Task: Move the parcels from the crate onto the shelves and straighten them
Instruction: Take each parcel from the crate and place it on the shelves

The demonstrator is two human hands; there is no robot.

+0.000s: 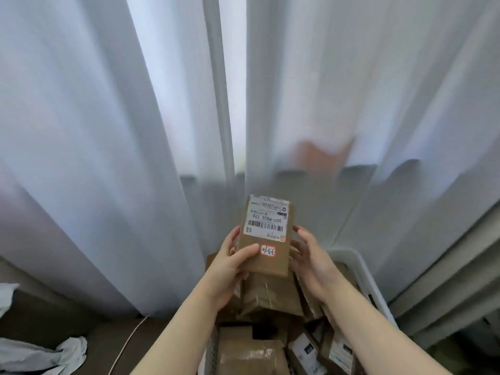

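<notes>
Both hands hold one brown box [266, 236] up above the crate [359, 269], in front of white curtains [108, 131]. The left hand [230, 269] grips the box at its near left corner, thumb lying across the top face beside a small red-edged sticker [268, 250], fingers curled round the left edge. The right hand [311, 258] is cupped against the right side, fingers partly spread and touching the edge; how firmly it clasps cannot be told. A white shipping label [266, 219] with a barcode covers the far half of the box's top, its print upside down to the viewer. Below, the white crate is packed with more brown parcels [270, 296], some taped, some labelled. On the brown floor at the near left lie crumpled white bags [40, 355] and a thin cable [127, 345]
</notes>
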